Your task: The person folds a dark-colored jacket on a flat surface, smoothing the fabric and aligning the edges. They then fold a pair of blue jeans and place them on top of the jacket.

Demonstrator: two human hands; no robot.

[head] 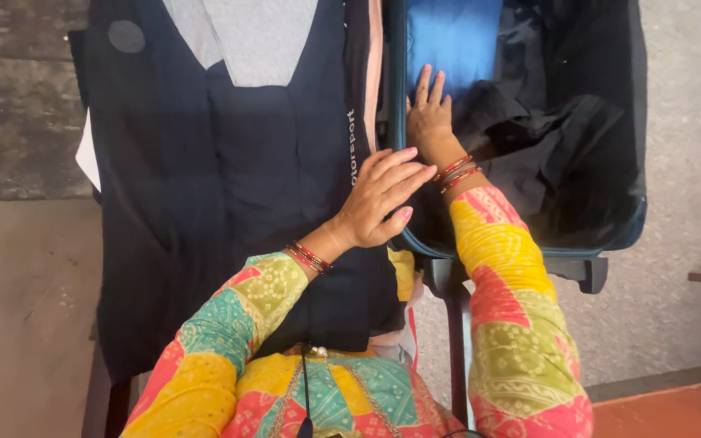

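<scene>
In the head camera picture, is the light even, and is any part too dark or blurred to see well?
Head view: soft, even daylight, no glare; the left hand and right hand are sharp; the black cloth inside the open dark blue suitcase loses its folds in shadow; the folded bright blue garment shows clearly.

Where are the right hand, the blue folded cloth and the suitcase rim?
right hand (429,116), head view, back of the hand.
blue folded cloth (453,36), head view, middle of its flat face.
suitcase rim (521,251), head view, near edge.
</scene>
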